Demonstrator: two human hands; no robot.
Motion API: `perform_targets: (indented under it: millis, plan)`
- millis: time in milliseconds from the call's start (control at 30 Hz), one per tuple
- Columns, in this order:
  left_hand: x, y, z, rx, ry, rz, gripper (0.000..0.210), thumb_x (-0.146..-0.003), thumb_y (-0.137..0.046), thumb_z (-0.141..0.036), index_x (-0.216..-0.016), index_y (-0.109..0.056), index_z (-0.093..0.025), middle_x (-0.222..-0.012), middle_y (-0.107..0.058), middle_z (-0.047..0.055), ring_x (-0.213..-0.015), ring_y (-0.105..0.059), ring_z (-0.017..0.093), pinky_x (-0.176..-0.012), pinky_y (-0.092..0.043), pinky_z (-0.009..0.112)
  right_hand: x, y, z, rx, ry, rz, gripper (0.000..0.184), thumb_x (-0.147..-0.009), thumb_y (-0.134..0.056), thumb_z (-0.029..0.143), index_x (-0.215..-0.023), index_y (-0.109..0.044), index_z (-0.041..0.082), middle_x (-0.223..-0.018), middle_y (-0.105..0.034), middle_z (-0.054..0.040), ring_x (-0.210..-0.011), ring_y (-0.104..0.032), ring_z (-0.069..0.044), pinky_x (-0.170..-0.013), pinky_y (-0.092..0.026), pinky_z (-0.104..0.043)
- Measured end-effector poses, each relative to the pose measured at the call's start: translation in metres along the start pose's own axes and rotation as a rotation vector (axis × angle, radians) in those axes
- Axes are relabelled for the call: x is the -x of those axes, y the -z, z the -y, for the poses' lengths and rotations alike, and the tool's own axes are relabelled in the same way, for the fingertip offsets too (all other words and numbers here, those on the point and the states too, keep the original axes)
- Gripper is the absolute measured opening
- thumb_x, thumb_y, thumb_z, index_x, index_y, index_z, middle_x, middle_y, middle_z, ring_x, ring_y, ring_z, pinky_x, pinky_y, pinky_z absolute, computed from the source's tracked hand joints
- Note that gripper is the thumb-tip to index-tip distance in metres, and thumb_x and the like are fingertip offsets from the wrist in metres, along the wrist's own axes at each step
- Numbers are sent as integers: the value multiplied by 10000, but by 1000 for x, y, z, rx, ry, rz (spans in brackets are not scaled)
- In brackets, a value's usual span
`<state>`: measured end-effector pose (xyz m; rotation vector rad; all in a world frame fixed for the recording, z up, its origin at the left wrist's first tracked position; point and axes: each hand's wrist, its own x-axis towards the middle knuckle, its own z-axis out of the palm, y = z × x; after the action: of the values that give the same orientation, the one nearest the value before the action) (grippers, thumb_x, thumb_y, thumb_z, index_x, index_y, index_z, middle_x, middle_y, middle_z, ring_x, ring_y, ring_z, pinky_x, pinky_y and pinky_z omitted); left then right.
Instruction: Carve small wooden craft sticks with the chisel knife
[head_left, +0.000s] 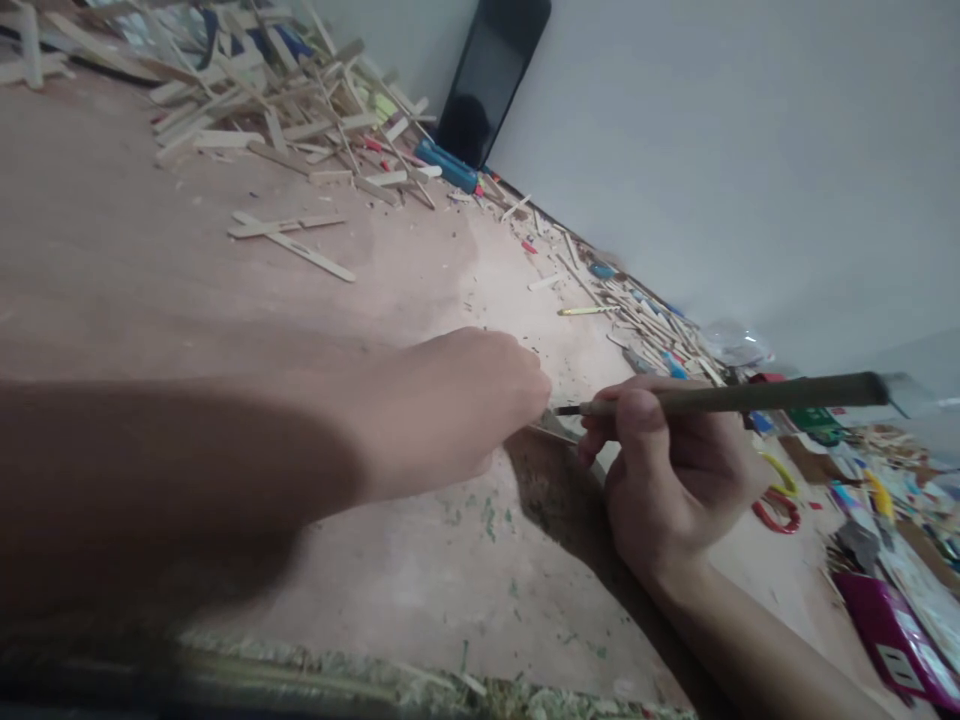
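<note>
My left hand rests on the wooden board, its fingers closed over a small flat piece whose pale tip shows just past the knuckles. Close beside it, my right hand grips a long thin tool with a brownish handle. The tool's dark tip points left and meets the piece at my left fingertips. What my left fingers pinch is mostly hidden.
A heap of wooden sticks lies at the far left of the board, more sticks along the white wall. A dark phone leans on the wall. Red scissors, a magenta box and clutter sit at right.
</note>
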<state>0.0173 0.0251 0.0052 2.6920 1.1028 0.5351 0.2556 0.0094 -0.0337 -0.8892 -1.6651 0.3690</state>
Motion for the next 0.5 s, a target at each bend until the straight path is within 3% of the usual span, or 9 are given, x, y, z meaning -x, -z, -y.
perform_targets:
  millis: [133,233,267,367,500]
  plan:
    - [3,2,7,-8,-93,25,269,-1013,-786,-44,-812,-802,-222,-906,-821,46,-850,-752,261,-772,-453,413,-13,5,-2,26,-55,74,374,-1279,-894,508,-1105,-827,184,-840,-737,63,-594,-646,-107,-539,-555,-222]
    - [10,3,15,16,-230,-20,271,-1014,-794,-93,-791,-796,-248,-872,-795,28,-806,-695,259,-755,-434,441,-29,13,2,55,-144,150,239,-1191,-952,432,-1137,-916,202,-815,-766,50,-557,-619,-115,-538,-562,-249]
    - [12,3,18,26,-251,-45,240,-1027,-766,-76,-874,-829,-250,-927,-813,23,-840,-704,257,-783,-459,440,-34,16,5,62,-172,169,175,-1149,-957,397,-1133,-952,222,-810,-777,41,-545,-604,-118,-523,-549,-255]
    - [15,1,24,74,-259,-101,296,-1131,-666,-72,-959,-822,-255,-966,-800,2,-852,-711,224,-806,-510,407,-44,26,19,72,-236,194,100,-1049,-927,331,-1066,-1022,304,-703,-721,39,-581,-653,-159,-522,-562,-269]
    - [17,-5,21,174,-171,-132,360,-1202,-610,-98,-950,-803,-267,-959,-804,-20,-889,-730,200,-806,-509,387,-44,43,31,66,-296,191,128,-1065,-924,388,-1043,-1050,387,-616,-681,35,-742,-815,-221,-658,-693,-285]
